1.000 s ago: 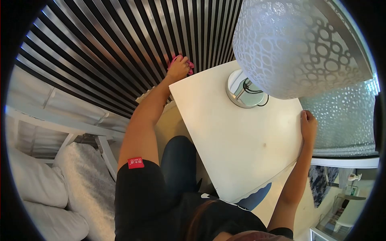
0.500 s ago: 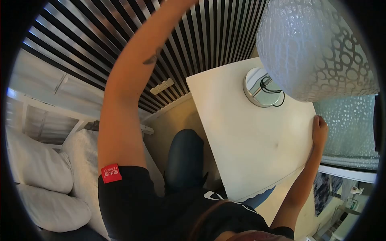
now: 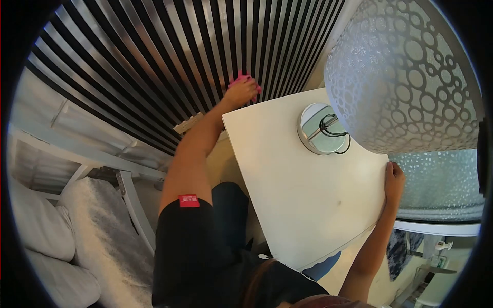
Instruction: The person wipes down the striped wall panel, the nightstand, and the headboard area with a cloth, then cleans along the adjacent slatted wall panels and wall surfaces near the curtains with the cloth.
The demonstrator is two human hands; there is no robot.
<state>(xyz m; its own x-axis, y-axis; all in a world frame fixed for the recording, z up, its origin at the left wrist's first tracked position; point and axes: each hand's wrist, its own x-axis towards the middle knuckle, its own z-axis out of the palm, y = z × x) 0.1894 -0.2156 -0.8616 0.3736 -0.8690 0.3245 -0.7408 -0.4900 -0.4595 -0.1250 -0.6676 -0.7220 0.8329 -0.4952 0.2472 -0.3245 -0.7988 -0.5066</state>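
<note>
Cloth (image 3: pixel 241 77) against slats (image 3: pixel 197 56), bunched in our left hand (image 3: pixel 242 93), fingers curled close over it. Best we press evenly, follow slat lines. Our right hand (image 3: pixel 394 180) curls at table (image 3: pixel 298 195) edge; grip, we cannot tell.

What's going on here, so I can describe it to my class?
A person's left hand holds a pink cloth up against a striped, slatted panel. The right hand is at the far side edge of a white table, where a lamp with a circle-patterned shade stands.
</note>
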